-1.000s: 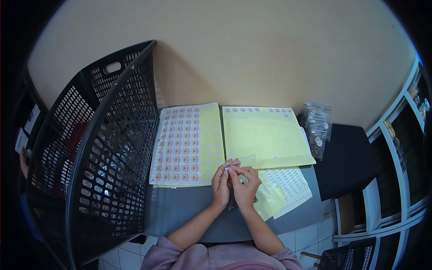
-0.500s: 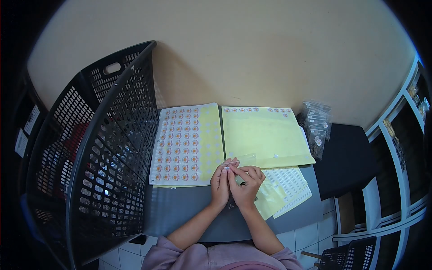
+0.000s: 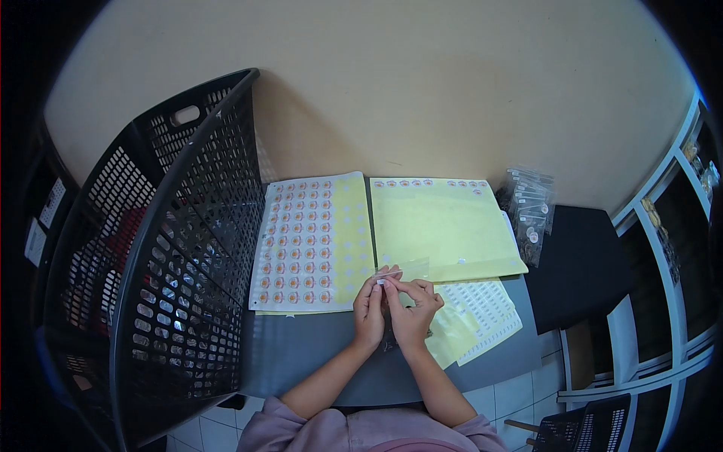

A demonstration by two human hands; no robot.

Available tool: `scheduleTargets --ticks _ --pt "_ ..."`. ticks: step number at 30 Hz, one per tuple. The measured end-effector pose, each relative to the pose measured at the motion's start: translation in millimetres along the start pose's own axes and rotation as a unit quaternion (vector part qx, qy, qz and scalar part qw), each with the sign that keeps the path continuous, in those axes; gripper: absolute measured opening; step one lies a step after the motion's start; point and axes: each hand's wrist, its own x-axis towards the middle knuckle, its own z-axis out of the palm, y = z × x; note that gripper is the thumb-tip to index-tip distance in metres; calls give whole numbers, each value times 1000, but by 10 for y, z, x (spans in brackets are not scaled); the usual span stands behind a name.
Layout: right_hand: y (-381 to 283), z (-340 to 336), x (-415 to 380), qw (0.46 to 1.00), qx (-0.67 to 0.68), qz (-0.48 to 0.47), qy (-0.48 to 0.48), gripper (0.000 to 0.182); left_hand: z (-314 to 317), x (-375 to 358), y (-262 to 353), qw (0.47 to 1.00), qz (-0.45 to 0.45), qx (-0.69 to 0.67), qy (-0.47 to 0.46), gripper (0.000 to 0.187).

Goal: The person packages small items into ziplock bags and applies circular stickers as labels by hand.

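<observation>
My left hand (image 3: 369, 307) and my right hand (image 3: 413, 307) meet over the front of the grey table, both closed on a small clear plastic bag (image 3: 413, 267). A tiny white label (image 3: 381, 282) shows at the thumbs, near the bag's upper edge. Part of the bag hangs below my palms, and its dark contents are mostly hidden. Just beyond my left hand lies a sheet of round orange-and-pink stickers (image 3: 297, 248), its right columns bare yellow backing. Right of it is a mostly bare yellow sticker sheet (image 3: 444, 226), with a few stickers along its top.
A tall black plastic basket (image 3: 188, 226) stands on the left, holding bagged items. Sheets of small white labels (image 3: 486, 316) lie at the right front. Filled clear bags (image 3: 530, 215) are piled at the back right, beside a black surface (image 3: 576, 264). White shelving (image 3: 663, 248) stands far right.
My fingers have shifted slightly at the bag's top, and the white label shows more clearly between them. The sheets, basket and bag pile stay where they were.
</observation>
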Motion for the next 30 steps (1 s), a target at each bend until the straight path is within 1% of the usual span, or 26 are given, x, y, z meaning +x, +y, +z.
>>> scheduleTargets --ticks 7,9,12,19,21,25,28,30 --pt "4 10 -7 1000 1 4 2 10 5 -1 -19 1000 -1 0 8 35" --pt "3 14 -11 1000 -4 -5 8 10 -2 1 -17 999 3 34 8 34" --pt "30 35 -13 999 -10 -23 23 12 31 4 -6 1000 14 13 24 32" --pt "39 43 -13 998 -28 -44 31 11 47 -1 11 999 16 14 30 31" --pt "47 55 -13 997 -30 -60 41 9 40 7 4 998 28 38 36 30" --pt "38 54 -11 997 -32 -52 44 8 30 -3 -23 997 32 50 49 30" --pt "28 15 17 998 -29 -45 43 10 39 -12 -19 998 25 32 57 30" --pt "93 2 36 999 20 -5 31 15 41 -12 5 998 18 32 58 30"
